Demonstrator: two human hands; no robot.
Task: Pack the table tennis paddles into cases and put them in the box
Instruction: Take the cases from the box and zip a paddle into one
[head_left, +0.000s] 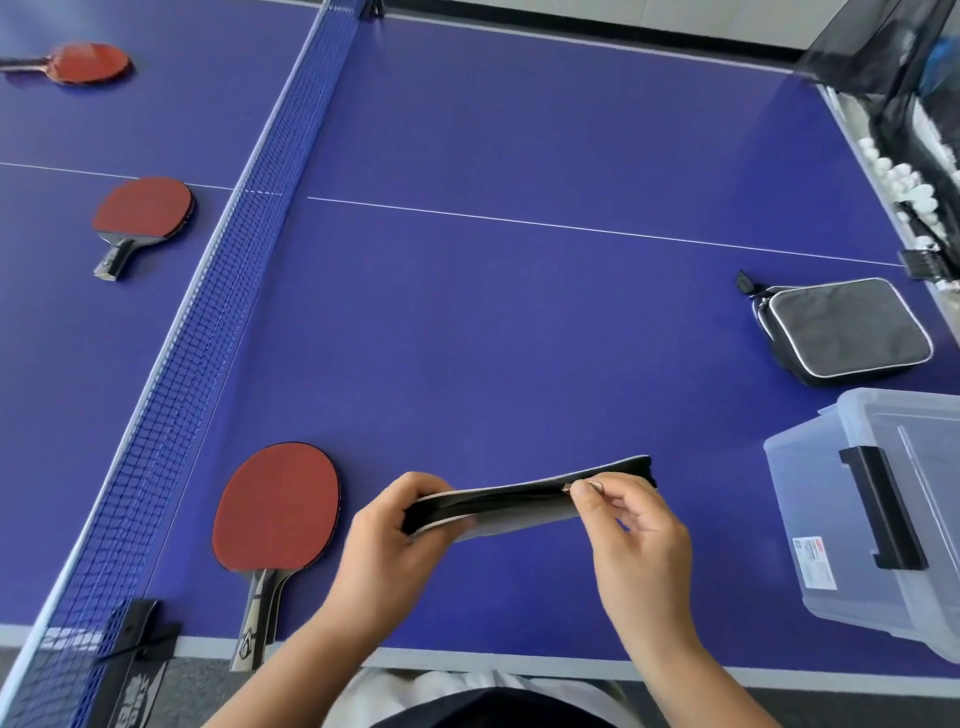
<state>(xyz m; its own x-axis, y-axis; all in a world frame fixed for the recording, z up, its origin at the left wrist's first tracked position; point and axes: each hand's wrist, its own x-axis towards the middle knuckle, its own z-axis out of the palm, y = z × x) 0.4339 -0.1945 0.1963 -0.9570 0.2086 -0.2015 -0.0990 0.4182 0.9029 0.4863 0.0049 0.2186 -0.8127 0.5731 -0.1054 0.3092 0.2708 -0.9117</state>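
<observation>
Blue table tennis table (519, 322) is filling the view, with the net (208, 322) running down the left side. Both hands are working at the near edge, held apart with a black case (519, 501) stretched between them, just above the surface. Left hand (395, 540) is gripping the case's left end, fingers curled around it. Right hand (636, 530) is pinching the small metal zipper pull (582, 487) between thumb and fingertips, partway along the case's upper edge. The case is being held edge-on, and whether anything is inside cannot be told.

Just left of the hands, a red-faced paddle (278, 506) is lying flat on the table, its handle poking over the near edge; a second handle seems to be sitting under it. Across the net, another red paddle (140, 213) is resting near the centre line, and a third paddle (78, 62) is sitting far back, blurred. On the right, a second black case (847, 327) with white piping is lying flat near the table's edge. Nearer in, a clear plastic box (815, 519) with a black latch is sitting at the right corner.
</observation>
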